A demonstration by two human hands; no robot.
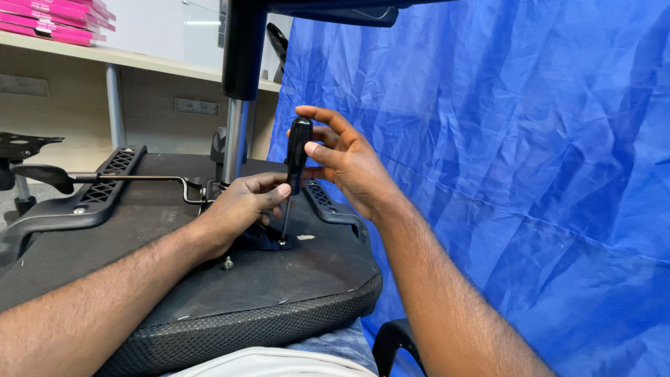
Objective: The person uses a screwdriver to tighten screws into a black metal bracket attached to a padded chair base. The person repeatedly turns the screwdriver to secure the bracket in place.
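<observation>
Black-handled screwdriver with thin metal shaft [296,167] stands upright at frame centre, tip down on the black metal mechanism plate [262,239] of an upturned black mesh office-chair seat [230,293]. Right hand [349,164], at 3 o'clock of the handle, fingers closed round it. Left hand [237,209], at 7 o'clock, pinches the shaft low. Loose silver bolt [227,263] at 6 o'clock of left hand. Blue crinkled tarp [523,174] at right.

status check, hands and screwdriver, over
Right hand grips screwdriver handle; left hand steadies the shaft. Tip on screw at seat underside. Nothing in the way.
</observation>
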